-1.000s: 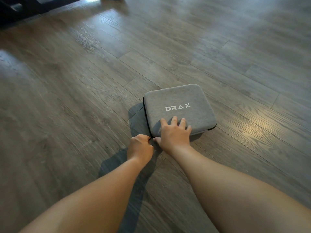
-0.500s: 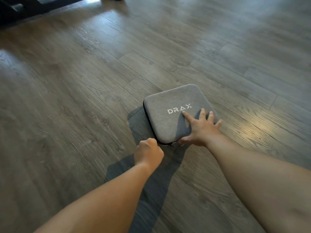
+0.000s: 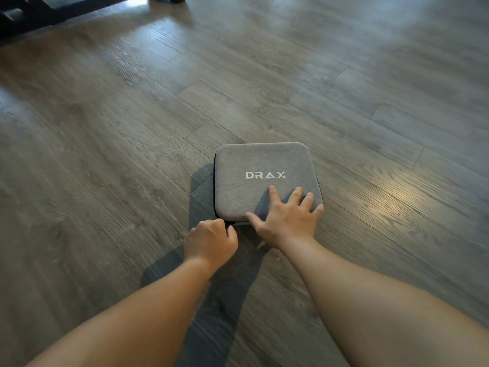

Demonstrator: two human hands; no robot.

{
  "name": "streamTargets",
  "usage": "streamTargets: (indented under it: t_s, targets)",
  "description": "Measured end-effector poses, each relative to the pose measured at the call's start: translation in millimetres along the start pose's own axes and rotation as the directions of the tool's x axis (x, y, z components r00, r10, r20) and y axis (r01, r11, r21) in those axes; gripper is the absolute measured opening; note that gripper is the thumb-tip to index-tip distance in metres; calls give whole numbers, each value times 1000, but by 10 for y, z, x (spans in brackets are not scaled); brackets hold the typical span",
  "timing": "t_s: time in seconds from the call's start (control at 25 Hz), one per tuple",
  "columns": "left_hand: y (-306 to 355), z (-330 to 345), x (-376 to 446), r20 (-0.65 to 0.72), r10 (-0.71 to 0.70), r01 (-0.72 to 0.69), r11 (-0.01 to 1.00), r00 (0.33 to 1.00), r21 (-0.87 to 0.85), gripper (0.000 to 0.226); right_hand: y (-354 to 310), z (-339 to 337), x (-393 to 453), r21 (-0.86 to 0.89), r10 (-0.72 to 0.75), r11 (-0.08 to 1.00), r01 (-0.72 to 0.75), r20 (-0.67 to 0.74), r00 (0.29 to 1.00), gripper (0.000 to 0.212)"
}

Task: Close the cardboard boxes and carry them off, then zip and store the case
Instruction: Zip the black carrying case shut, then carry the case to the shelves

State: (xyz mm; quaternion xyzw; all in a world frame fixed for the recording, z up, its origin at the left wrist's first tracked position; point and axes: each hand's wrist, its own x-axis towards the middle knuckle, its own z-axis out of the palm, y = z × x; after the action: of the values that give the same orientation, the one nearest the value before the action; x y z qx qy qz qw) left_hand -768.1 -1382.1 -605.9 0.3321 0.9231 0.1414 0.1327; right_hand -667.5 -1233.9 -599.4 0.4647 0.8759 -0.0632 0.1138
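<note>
A grey-brown wood-grain plank floor [image 3: 132, 154] filled the view, with a bright patch of light at the right. Dark furniture bases [image 3: 31, 14] stood along its far left edge.

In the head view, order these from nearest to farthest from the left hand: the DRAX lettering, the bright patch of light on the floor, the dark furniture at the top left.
Measured from the left hand:
1. DRAX lettering, on the lid of the grey case, just up and right of the hand.
2. Bright patch of light, on the floor at right, beyond the right hand.
3. Dark furniture, far top-left corner.
</note>
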Motion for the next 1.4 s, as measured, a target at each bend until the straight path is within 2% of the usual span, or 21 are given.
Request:
streamTargets:
  t_s: [0.12, 0.2, 0.4, 0.48, 0.56, 0.72, 0.84, 0.92, 1.12, 1.28, 1.4]
  targets:
    - [25, -123, 205, -103, -29, 31, 999, 994, 20, 34, 127, -76, 66, 64, 35, 998, -29, -89, 995, 83]
    - [114, -188, 378, -115, -89, 83, 995, 989, -55, 33, 221, -89, 159, 111, 87, 991, -80, -62, 994, 75]
    - [328, -163, 673, 69, -211, 221, 946, 975, -237, 28, 533, -122, 390, 417, 116, 897, -144, 93, 989, 85]
    - [338, -126, 703, 119, -208, 233, 932, 971, -279, 41, 642, -136, 429, 502, 68, 857, -118, 116, 991, 89]
    - [318, -110, 723, 127, -188, 217, 934, 974, -282, 53, 693, -139, 440, 501, 26, 861, -81, 115, 993, 93]
    - [337, -178, 827, 67, -175, 187, 939, 982, -289, 43, 694, -199, 514, 499, 16, 865, -58, 89, 996, 94]
    - [419, -314, 909, 33, -108, 113, 959, 994, -261, 66, 726, -347, 559, 479, 13, 877, -37, 54, 998, 92]
    - [524, -456, 953, 31, -80, 85, 963, 996, -256, 70, 775, -525, 561, 480, 16, 877, -30, 34, 999, 91]
    - [1049, -1342, 924, 41, -88, 96, 944, 995, -315, 76, 947, -1546, 321, 500, 35, 864, -51, 40, 999, 89]
    - [1393, -2351, 686, 39, -107, 114, 933, 993, -340, 78, 940, -2601, 13, 489, 12, 872, -27, 34, 999, 90]
    - [1589, -3443, 354, -4, -150, 140, 933, 989, -332, 78, 815, -3710, -304, 461, -63, 886, 43, 27, 998, 90]
